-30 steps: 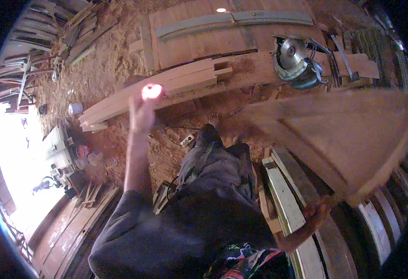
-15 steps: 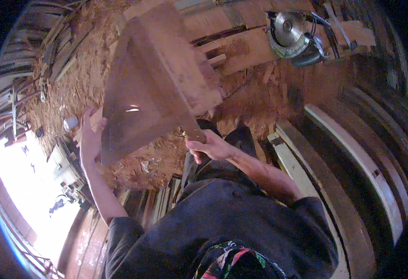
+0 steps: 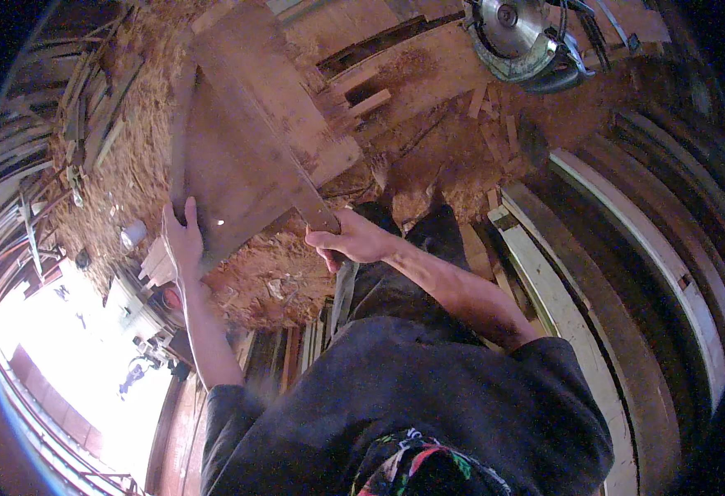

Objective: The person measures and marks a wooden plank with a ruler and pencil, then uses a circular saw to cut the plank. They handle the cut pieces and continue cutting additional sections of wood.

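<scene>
A large, flat brown wooden panel is tilted in front of me, with a straight strip along its right side. My left hand holds the panel's left edge near its lower corner, the thumb laid against the face. Closed around the near right corner, at the lower end of the strip, is my right hand. A small bright spot shows on the panel beside the left hand; what it is, I cannot tell.
A circular saw lies on boards at the far right. Long planks are stacked on my right. Sawdust and wood scraps cover the ground. A white cup-like container stands left of my left hand, and timber offcuts lie far left.
The panel has tilted and shows a narrower face. My left hand has shifted along its edge, and my right hand has moved slightly left. The whole view has shifted a little.
</scene>
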A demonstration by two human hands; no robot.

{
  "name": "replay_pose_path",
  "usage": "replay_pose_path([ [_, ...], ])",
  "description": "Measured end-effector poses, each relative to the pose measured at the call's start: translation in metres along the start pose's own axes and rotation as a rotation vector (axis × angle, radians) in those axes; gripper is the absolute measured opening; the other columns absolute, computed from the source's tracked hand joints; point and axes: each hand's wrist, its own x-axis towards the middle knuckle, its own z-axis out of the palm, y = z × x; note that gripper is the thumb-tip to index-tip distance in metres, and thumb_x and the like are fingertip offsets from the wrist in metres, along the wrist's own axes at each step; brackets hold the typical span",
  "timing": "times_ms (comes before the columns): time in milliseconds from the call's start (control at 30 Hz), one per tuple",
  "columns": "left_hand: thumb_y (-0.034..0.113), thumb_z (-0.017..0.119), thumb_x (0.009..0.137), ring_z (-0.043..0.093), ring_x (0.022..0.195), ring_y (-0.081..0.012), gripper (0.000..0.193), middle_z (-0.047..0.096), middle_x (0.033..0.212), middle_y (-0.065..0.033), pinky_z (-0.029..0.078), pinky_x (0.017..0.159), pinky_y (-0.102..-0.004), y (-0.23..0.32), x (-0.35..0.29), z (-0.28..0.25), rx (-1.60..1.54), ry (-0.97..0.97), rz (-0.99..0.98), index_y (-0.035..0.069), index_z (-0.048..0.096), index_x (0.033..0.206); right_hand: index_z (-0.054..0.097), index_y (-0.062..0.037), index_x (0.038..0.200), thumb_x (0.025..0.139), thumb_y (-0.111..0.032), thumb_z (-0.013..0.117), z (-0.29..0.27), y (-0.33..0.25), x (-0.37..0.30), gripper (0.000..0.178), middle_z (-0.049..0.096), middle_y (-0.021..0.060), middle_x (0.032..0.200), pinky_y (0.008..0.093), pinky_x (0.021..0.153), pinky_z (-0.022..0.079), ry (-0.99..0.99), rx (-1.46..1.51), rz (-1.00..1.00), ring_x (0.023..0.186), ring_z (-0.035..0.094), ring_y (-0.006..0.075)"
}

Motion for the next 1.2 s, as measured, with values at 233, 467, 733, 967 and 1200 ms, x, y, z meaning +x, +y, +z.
replay_pose_path([
  [233, 0.055, 0.052, 0.098, 0.062, 0.108, -0.0462, 0.068, 0.066, 0.114, -0.0300, 0.047, 0.093, -0.0490, 0.023, 0.013, 0.007, -0.005, 0.028, -0.018, -0.005, 0.055, 0.130, 0.058, -0.0077, 0.089, 0.100, -0.032, 0.062, -0.015, -0.009, 0.005, 0.027, 0.057, 0.0002, 0.066, 0.0315, 0.052, 0.050, 0.028, -0.065, 0.049, 0.056, 0.059, 0.0129],
  [467, 0.058, 0.050, 0.098, 0.064, 0.106, -0.0457, 0.068, 0.067, 0.113, -0.0295, 0.049, 0.088, -0.0505, 0.022, 0.018, 0.013, 0.089, 0.096, -0.046, -0.003, 0.058, 0.128, 0.058, -0.0084, 0.090, 0.100, -0.030, 0.062, -0.017, -0.012, 0.007, 0.025, 0.058, 0.0001, 0.067, 0.0304, 0.055, 0.049, 0.049, -0.097, 0.138, 0.059, 0.059, 0.0117],
  [733, 0.054, 0.051, 0.099, 0.066, 0.098, -0.0455, 0.060, 0.069, 0.103, -0.0270, 0.050, 0.084, -0.0515, 0.043, 0.025, 0.002, 0.097, 0.055, -0.063, 0.000, 0.061, 0.121, 0.065, -0.0061, 0.098, 0.099, -0.035, 0.063, -0.015, -0.018, 0.005, 0.029, 0.066, 0.0029, 0.077, 0.0333, 0.063, 0.053, 0.098, -0.182, -0.017, 0.070, 0.063, 0.0151],
  [967, 0.050, 0.052, 0.100, 0.065, 0.103, -0.0437, 0.055, 0.069, 0.109, -0.0256, 0.050, 0.087, -0.0500, 0.027, 0.025, 0.008, 0.059, 0.016, -0.105, 0.003, 0.059, 0.127, 0.068, -0.0071, 0.108, 0.094, -0.019, 0.067, -0.102, -0.103, -0.107, 0.019, 0.070, 0.0093, 0.095, 0.0363, 0.074, 0.054, 0.597, -1.295, -0.156, 0.084, 0.068, 0.0259],
  [1200, 0.058, 0.048, 0.098, 0.062, 0.110, -0.0452, 0.065, 0.066, 0.117, -0.0264, 0.048, 0.092, -0.0507, 0.010, 0.027, 0.023, 0.106, 0.088, -0.129, 0.002, 0.056, 0.132, 0.062, 0.0010, 0.121, 0.087, -0.013, 0.056, -0.202, -0.218, -0.167, 0.037, 0.062, 0.0159, 0.126, 0.0563, 0.114, 0.029, 0.366, -2.805, 0.158, 0.123, 0.054, 0.0317],
])
